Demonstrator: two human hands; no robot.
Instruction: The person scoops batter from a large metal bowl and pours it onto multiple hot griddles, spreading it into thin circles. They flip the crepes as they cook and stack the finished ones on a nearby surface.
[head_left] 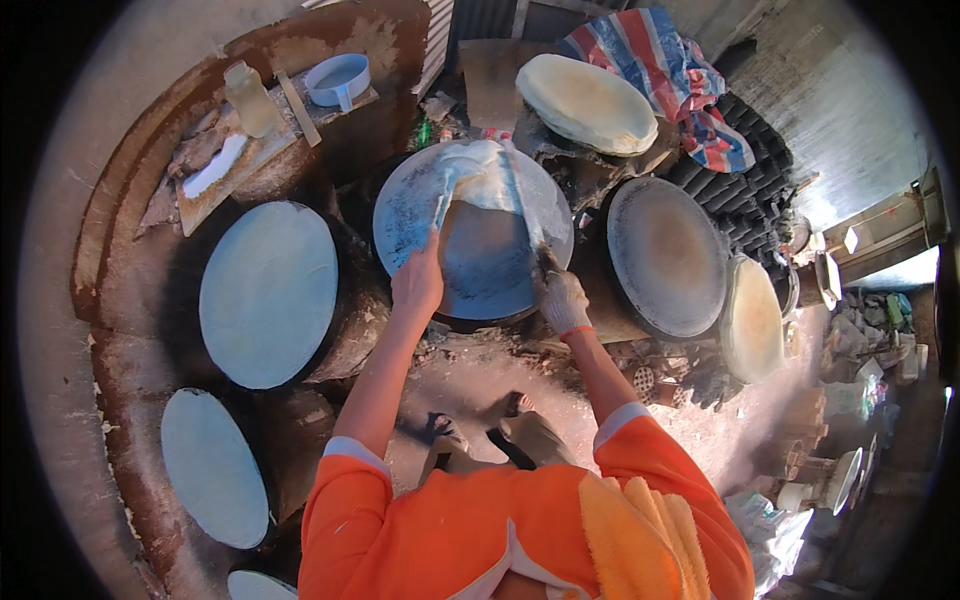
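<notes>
A round griddle (400, 185) stands in front of me, and a thin pale sheet of batter (475, 165) is folded up from its surface. My left hand (418, 278), bare and closed, pinches the near left edge of that sheet. In a pale work glove with dark fingertips, my right hand (563, 298) closes around the dark handle of a long flat spatula (525, 195). The blade runs away from me along the sheet's right side. Below the lifted sheet, grey griddle surface shows. Exactly where blade and sheet touch is hard to see.
To the left, griddles covered in pale batter (268, 295) (215, 468) stand in a row. Right of me is a bare griddle (667, 257). Stacks of pale round sheets (588, 100) (752, 320) lie beyond. A white handled pan (338, 80) and jar (252, 100) rest on a ledge.
</notes>
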